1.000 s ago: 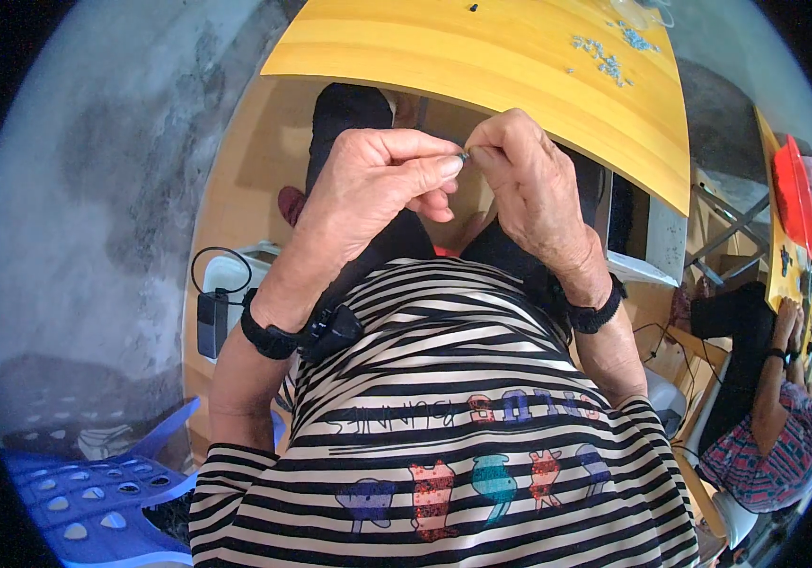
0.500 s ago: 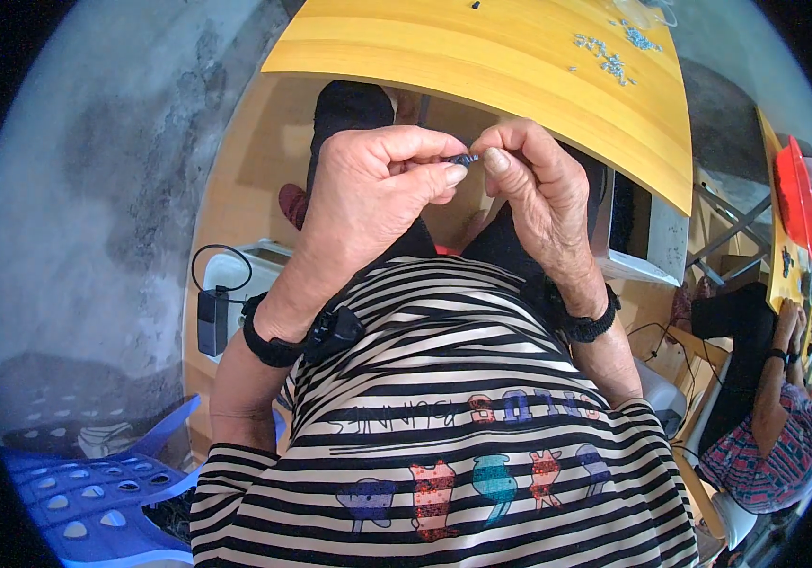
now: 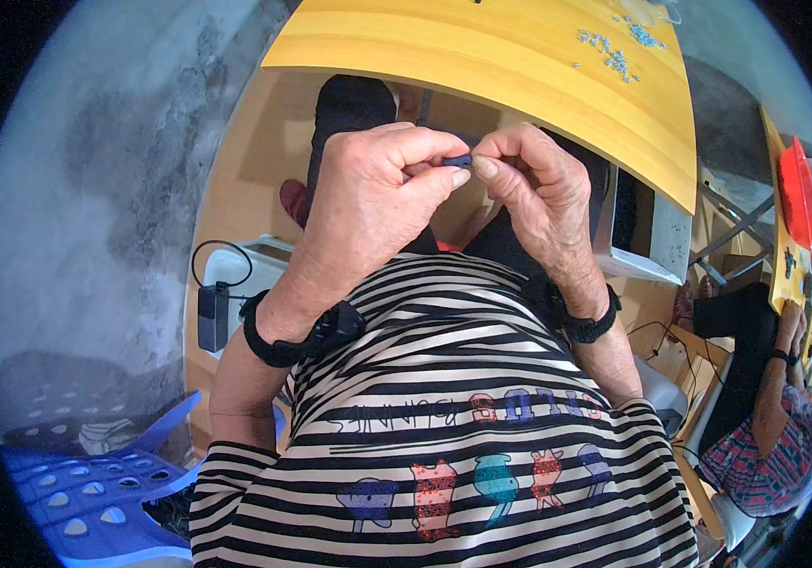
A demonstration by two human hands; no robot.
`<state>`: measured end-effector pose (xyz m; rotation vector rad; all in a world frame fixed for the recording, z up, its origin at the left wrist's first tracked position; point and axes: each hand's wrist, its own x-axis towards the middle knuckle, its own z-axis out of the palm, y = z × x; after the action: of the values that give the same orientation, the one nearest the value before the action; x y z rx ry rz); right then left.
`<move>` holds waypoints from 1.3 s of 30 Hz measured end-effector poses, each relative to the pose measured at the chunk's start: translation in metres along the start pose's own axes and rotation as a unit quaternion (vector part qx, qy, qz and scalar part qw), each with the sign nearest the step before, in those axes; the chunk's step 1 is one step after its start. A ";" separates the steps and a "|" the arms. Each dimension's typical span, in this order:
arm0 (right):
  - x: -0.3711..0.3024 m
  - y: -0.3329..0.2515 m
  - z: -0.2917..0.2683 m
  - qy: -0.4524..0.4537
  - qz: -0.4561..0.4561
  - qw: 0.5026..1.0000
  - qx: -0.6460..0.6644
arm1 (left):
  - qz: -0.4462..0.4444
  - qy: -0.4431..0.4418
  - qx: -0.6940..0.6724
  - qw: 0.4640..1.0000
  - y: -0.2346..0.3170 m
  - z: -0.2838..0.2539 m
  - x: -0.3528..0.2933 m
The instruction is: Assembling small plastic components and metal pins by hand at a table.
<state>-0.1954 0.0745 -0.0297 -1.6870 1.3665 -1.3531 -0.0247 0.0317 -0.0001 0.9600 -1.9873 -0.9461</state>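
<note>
Between the thumb and forefinger of my left hand (image 3: 368,189) is a small dark blue, short rod-like piece (image 3: 457,161). Its exact kind is too small to tell. Thumb and forefinger of my right hand (image 3: 543,194) are pinched together at the piece's right end; anything between them is too small to make out. Both hands are held above my lap, just short of the table's near edge. Many tiny grey-blue parts (image 3: 614,59) lie scattered on the yellow table (image 3: 463,47) at its far right.
A clear container (image 3: 650,11) stands at the table's far right corner. Under the table at right is an open metal-sided box (image 3: 647,256). A blue plastic chair (image 3: 94,502) is at lower left. At right another person (image 3: 770,445) sits by a second table with a red tray (image 3: 797,194).
The dark piece has turned slightly in my left fingers, and the light ridged part at its right end no longer shows. My right fingers have shifted slightly left, closer to it.
</note>
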 end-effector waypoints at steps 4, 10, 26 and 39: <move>0.000 0.006 0.001 0.015 -0.004 0.999 0.039 | 0.029 -0.021 0.039 0.999 0.003 -0.001 0.001; 0.000 -0.001 -0.003 -0.023 0.111 0.988 0.105 | 0.084 -0.046 0.082 0.992 -0.003 -0.002 0.003; 0.001 0.012 -0.012 -0.093 0.195 0.908 0.360 | -0.019 -0.088 -0.029 0.996 0.004 -0.001 0.003; 0.002 0.020 -0.014 -0.163 0.244 0.788 0.541 | -0.033 -0.102 -0.124 0.986 0.005 0.001 0.002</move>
<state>-0.2160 0.0684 -0.0417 -0.6488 0.5121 -1.0888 -0.0281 0.0325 0.0043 0.8205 -1.9517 -1.3413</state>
